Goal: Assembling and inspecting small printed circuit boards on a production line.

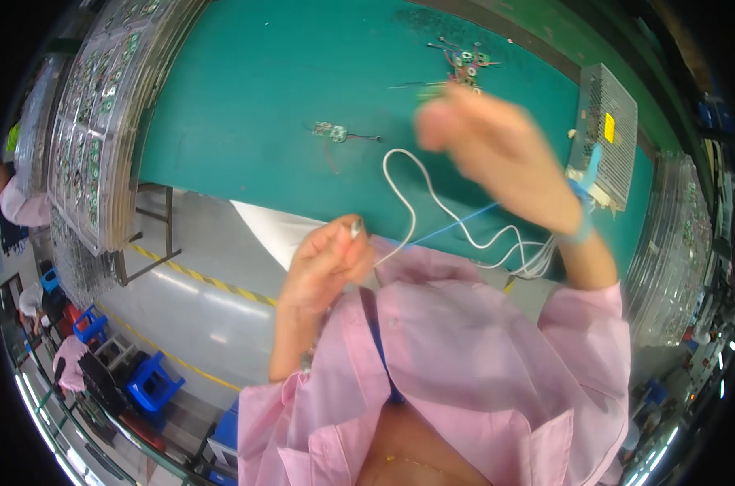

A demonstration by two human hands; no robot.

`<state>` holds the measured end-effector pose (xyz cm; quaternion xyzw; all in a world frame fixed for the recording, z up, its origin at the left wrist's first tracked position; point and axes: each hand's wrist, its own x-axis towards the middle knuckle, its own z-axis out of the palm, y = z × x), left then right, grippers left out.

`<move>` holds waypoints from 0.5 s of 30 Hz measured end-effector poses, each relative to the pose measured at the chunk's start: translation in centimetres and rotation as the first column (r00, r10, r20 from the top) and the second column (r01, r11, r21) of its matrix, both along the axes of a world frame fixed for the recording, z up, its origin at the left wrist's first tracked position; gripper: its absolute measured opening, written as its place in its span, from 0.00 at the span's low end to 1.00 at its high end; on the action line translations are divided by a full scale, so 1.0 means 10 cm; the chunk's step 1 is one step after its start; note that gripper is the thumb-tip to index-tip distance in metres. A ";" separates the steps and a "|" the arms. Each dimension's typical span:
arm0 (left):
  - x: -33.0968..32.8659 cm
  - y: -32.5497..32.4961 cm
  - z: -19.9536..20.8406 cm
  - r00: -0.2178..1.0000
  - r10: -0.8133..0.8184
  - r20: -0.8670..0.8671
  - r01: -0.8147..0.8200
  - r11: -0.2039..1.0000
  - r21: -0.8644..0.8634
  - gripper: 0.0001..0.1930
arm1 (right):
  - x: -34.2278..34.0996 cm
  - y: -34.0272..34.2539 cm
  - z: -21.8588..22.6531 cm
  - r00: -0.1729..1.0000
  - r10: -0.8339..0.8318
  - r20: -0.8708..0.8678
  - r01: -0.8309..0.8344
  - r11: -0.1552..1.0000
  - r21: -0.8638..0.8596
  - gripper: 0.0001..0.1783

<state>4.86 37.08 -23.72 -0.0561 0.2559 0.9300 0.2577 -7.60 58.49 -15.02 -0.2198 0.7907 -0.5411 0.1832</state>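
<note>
My left hand (323, 263) is closed round the end of a white cable, with the metal-tipped plug (356, 228) sticking up between thumb and fingers near the table's front edge. My right hand (493, 150), smeared by motion, is raised over the right part of the green table. At its pinched fingertips is a blurred small green circuit board (430, 93) with thin wires trailing left. A pile of small boards with wires (466, 61) lies just beyond that hand. Another small circuit board (331, 131) with a dark lead lies alone mid-table.
The white cable (414, 202) loops across the table to a coil at the right. A perforated metal power supply box (609, 134) stands at the right edge. A blue cord (456, 220) runs to my right wrist strap. Stacked clear trays of boards (96, 121) rise at left.
</note>
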 end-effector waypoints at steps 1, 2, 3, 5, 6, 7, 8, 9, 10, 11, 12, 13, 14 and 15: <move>0.00 0.00 0.02 1.000 0.005 -0.006 -0.005 1.000 -0.005 0.10 | -0.03 -0.08 -0.21 0.985 0.056 -0.161 -0.013 0.968 0.251 0.11; -0.03 0.01 0.04 1.000 0.004 -0.018 -0.004 1.000 -0.005 0.10 | -0.06 -0.15 -0.38 0.985 0.028 -0.173 0.019 0.964 0.265 0.11; -0.05 0.01 0.05 1.000 0.003 -0.031 -0.004 1.000 -0.005 0.10 | -0.09 -0.20 -0.53 0.926 0.077 -0.369 0.053 0.943 0.330 0.12; -0.03 -0.03 0.09 0.999 0.023 -0.044 -0.024 1.000 -0.007 0.10 | -0.12 -0.24 -0.57 0.825 0.158 -0.542 0.079 0.918 0.388 0.12; 0.00 -0.07 0.13 0.998 0.047 -0.048 -0.049 0.998 -0.032 0.10 | -0.12 -0.24 -0.53 0.838 0.129 -0.529 0.094 0.923 0.374 0.12; 0.01 -0.10 0.16 0.996 0.071 -0.052 -0.074 0.996 -0.056 0.10 | -0.12 -0.25 -0.47 0.851 0.100 -0.516 0.110 0.926 0.360 0.13; 0.02 -0.13 0.19 0.994 0.094 -0.056 -0.098 0.992 -0.081 0.10 | -0.13 -0.26 -0.41 0.863 0.070 -0.501 0.126 0.929 0.347 0.13; 0.01 -0.17 0.19 0.991 0.117 -0.060 -0.123 0.987 -0.106 0.10 | -0.15 -0.26 -0.36 0.874 0.039 -0.485 0.143 0.932 0.333 0.13; 0.03 -0.24 0.17 0.988 0.129 -0.088 -0.137 0.987 -0.089 0.10 | -0.17 -0.22 -0.29 0.872 0.003 -0.490 0.179 0.929 0.324 0.13; 0.05 -0.31 0.14 0.983 0.141 -0.115 -0.150 0.986 -0.072 0.10 | -0.19 -0.13 -0.24 0.869 -0.034 -0.494 0.215 0.924 0.315 0.14; 0.08 -0.36 0.14 0.982 0.150 -0.113 -0.159 0.985 -0.071 0.10 | -0.19 -0.01 -0.25 0.870 -0.026 -0.492 0.207 0.926 0.316 0.14; 0.10 -0.40 0.14 0.972 0.203 -0.118 -0.210 0.976 -0.055 0.10 | -0.19 0.12 -0.26 0.872 -0.065 -0.486 0.278 0.882 0.380 0.13; 0.12 -0.44 0.14 0.959 0.255 -0.122 -0.262 0.964 -0.038 0.10 | -0.19 0.19 -0.29 0.870 -0.105 -0.483 0.344 0.830 0.440 0.13; 0.10 -0.45 0.14 0.960 0.252 -0.120 -0.258 0.966 -0.033 0.10 | -0.20 0.23 -0.35 0.869 -0.105 -0.483 0.347 0.826 0.445 0.13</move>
